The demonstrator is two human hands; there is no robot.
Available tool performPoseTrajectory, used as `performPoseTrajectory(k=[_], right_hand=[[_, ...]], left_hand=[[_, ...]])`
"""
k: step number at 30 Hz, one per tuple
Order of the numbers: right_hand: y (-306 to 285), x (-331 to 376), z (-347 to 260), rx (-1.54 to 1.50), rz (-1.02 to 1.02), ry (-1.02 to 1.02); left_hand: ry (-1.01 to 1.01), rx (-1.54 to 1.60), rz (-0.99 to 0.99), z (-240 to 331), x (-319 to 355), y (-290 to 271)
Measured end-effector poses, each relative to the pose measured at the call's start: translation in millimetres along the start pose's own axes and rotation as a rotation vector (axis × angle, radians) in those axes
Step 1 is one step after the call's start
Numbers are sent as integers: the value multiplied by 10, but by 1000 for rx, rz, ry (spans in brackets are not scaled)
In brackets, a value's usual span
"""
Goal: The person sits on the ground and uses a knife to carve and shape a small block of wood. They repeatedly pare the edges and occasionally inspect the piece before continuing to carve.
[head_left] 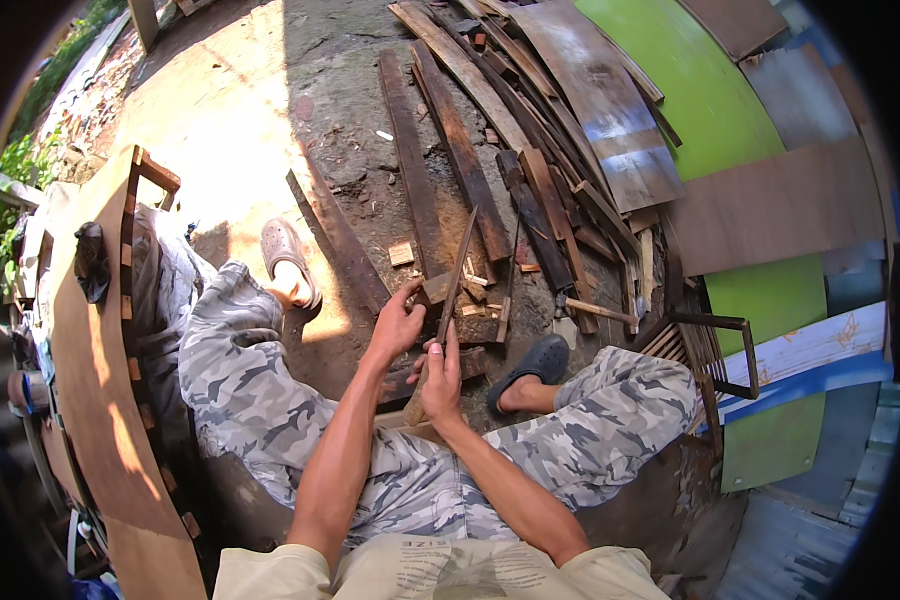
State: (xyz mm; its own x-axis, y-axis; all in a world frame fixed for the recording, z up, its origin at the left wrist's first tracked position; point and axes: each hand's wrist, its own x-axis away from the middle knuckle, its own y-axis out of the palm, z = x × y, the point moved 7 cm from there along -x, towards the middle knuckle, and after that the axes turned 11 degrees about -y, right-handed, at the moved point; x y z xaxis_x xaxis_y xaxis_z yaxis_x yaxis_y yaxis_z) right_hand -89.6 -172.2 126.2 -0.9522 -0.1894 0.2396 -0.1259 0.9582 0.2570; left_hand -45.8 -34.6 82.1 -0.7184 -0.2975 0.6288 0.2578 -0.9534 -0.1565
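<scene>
I sit with my knees apart in grey camouflage trousers. My right hand [440,375] grips the lower end of a long thin wooden strip [458,265] that stands tilted up from between my legs toward the plank pile. My left hand [398,322] rests beside the strip, with its thumb and fingers pinching a small wood piece [432,288] against it. Small wood blocks [475,330] lie on the ground just beyond both hands.
A pile of dark planks [490,130] lies ahead. A hammer [595,310] rests on the ground to the right. Green and brown boards [710,110] lean at the right. A curved plywood piece [95,370] stands at my left. A metal frame [720,345] sits by my right knee.
</scene>
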Motion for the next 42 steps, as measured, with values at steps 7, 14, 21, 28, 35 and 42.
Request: performPoseTrajectory(k=[7,14,21,28,35,42], right_hand=[[207,-10,2,210,-172,-45],[355,13,122,219,-292,-59],[-7,-319,-188,524,-557,-46],[-1057,-1156,-215,1151,-735,-531],[-3832,-2225,142,2211,-196,96],[-3904,-2314,290,1735,-102,782]], left_hand=[[-84,63,-216,294,277,108],[133,-405,-107,266,-62,49],[159,-465,-27,458,49,87],[140,-516,-20,643,181,-12],[117,-568,-58,649,206,25],[167,-669,-55,635,168,-86]])
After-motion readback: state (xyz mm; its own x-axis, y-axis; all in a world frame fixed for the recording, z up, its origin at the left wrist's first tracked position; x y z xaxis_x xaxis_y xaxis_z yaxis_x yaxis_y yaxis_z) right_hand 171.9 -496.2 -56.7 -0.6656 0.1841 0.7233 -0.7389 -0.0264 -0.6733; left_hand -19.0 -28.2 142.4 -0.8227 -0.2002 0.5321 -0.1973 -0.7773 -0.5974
